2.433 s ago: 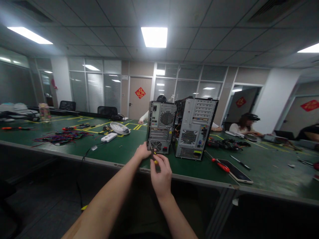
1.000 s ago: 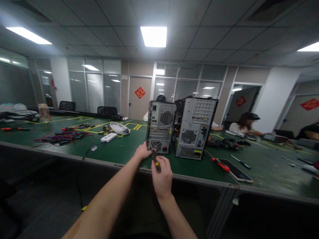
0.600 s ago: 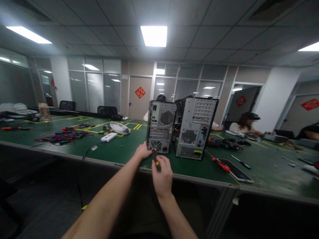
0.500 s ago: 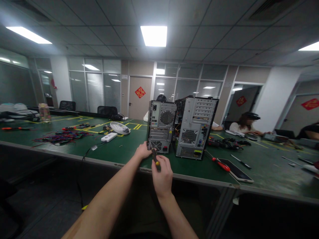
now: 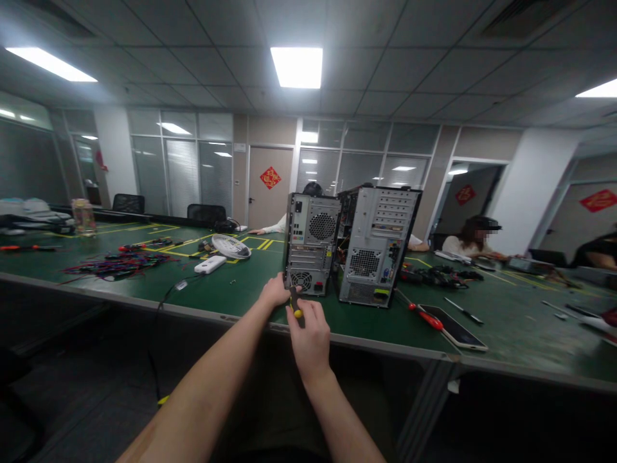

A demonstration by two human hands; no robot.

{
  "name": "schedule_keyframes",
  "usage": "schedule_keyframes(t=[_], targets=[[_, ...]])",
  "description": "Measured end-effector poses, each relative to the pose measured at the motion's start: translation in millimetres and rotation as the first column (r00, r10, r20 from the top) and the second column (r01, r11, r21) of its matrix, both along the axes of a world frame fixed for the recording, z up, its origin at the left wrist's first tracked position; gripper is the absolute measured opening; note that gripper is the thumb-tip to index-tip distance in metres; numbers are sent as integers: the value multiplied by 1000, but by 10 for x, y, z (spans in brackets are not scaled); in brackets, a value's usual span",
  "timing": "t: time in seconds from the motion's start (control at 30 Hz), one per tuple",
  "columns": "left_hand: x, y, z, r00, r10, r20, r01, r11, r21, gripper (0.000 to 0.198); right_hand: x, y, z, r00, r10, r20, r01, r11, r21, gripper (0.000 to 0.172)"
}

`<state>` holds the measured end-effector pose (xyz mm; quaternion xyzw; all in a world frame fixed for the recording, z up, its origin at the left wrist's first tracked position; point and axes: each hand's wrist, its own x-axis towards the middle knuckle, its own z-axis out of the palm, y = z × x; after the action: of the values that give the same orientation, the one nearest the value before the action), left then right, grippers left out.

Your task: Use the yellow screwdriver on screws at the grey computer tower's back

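Note:
Two computer tower cases stand upright on the green table [image 5: 241,292], rear panels facing me: a grey one [image 5: 311,243] on the left and a larger silver one [image 5: 376,241] beside it. My right hand [image 5: 309,334] is closed round a black-and-yellow screwdriver [image 5: 294,303], whose tip points at the lower left corner of the grey case. My left hand [image 5: 274,292] rests against that same lower corner, fingers curled at the case edge; whether it holds anything is hidden.
A red-handled screwdriver [image 5: 424,315] and a phone [image 5: 453,328] lie right of the cases. A white fan [image 5: 231,246], a white remote [image 5: 211,264] and a heap of coloured wires [image 5: 120,263] lie to the left. Other people sit at the far side.
My right hand has shifted slightly up and left with the screwdriver, turning it a little. My left hand stays at the case corner. The view dipped slightly.

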<state>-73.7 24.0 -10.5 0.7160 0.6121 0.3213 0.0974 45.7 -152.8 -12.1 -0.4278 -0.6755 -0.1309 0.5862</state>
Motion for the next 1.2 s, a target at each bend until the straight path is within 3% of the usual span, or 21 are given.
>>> schedule_keyframes(t=[0.6, 0.97, 1.2], targets=[[-10, 9, -21, 1000, -11, 15, 10, 1000, 8, 73, -16, -30, 3, 999, 25, 32, -26, 999, 37, 37], [0, 18, -17, 1000, -10, 0, 10, 1000, 9, 76, -23, -65, 45, 997, 71, -17, -71, 995, -63, 25], [-6, -12, -4, 1000, -3, 7, 3, 1000, -7, 74, 17, -53, 20, 999, 41, 19, -41, 999, -15, 28]])
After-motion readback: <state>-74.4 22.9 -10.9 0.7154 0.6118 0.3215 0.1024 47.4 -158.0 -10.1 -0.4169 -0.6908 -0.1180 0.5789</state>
